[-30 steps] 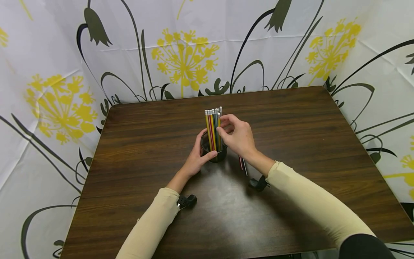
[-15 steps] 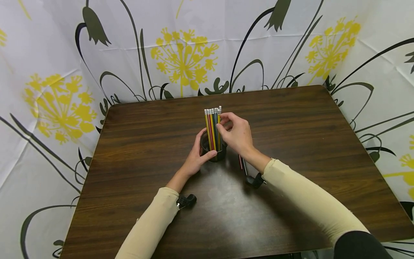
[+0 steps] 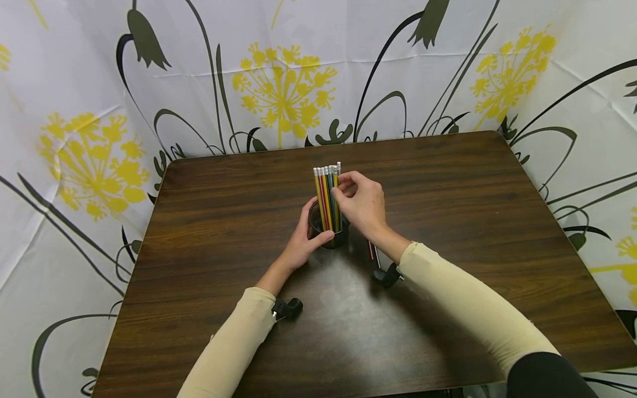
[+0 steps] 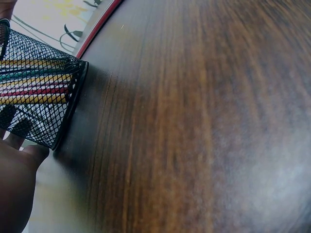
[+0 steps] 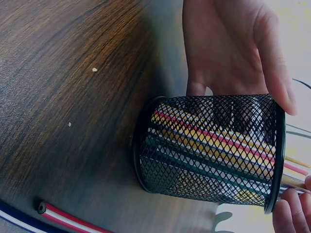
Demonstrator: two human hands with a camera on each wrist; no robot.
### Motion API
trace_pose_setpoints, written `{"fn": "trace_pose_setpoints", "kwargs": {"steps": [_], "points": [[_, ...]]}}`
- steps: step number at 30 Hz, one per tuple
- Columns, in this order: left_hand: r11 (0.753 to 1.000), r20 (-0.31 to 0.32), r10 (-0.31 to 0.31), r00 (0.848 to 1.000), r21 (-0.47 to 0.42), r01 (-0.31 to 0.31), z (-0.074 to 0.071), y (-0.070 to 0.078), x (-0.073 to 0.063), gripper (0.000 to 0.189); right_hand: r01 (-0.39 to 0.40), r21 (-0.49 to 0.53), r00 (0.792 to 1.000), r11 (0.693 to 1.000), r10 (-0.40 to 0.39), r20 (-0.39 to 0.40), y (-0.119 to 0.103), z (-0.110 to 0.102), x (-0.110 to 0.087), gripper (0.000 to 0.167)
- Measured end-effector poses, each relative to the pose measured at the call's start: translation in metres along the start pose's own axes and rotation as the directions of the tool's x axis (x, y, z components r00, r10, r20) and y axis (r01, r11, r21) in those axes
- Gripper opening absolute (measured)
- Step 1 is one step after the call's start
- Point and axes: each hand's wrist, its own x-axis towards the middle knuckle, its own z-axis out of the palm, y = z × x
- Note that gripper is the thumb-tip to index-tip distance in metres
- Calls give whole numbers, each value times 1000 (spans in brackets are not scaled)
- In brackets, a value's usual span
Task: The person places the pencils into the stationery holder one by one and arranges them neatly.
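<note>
A black mesh pencil cup (image 3: 339, 241) stands upright on the table, holding a bunch of yellow, red and dark green pencils (image 3: 322, 202) with their eraser ends up. My left hand (image 3: 300, 243) grips the cup from its left side, thumb at the near rim, as the right wrist view also shows. At the bunch's right side, my right hand (image 3: 365, 205) pinches a yellow pencil (image 3: 335, 179) between thumb and fingers, close below its eraser. Through the mesh cup (image 5: 209, 150) in the right wrist view, the pencils' lower ends show near the base.
Striped pencils (image 3: 370, 251), one red and white, one dark and white, lie on the brown table (image 3: 224, 221) beneath my right wrist; a red-striped pencil (image 5: 73, 218) shows their ends. A flower-printed cloth (image 3: 308, 33) hangs behind the table.
The pinched yellow pencil's eraser has shifted slightly up and left in the head view, to level with the others. My right wrist and forearm have moved a little left; the left hand keeps still.
</note>
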Motion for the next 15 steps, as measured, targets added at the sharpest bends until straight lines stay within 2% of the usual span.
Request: {"fn": "trace_pose_setpoints", "kwargs": {"steps": [15], "points": [[999,-17,-20,1000,25,20,1,1,0,80,-42,-5,999,999,42,-15,2,3,4,18]]}}
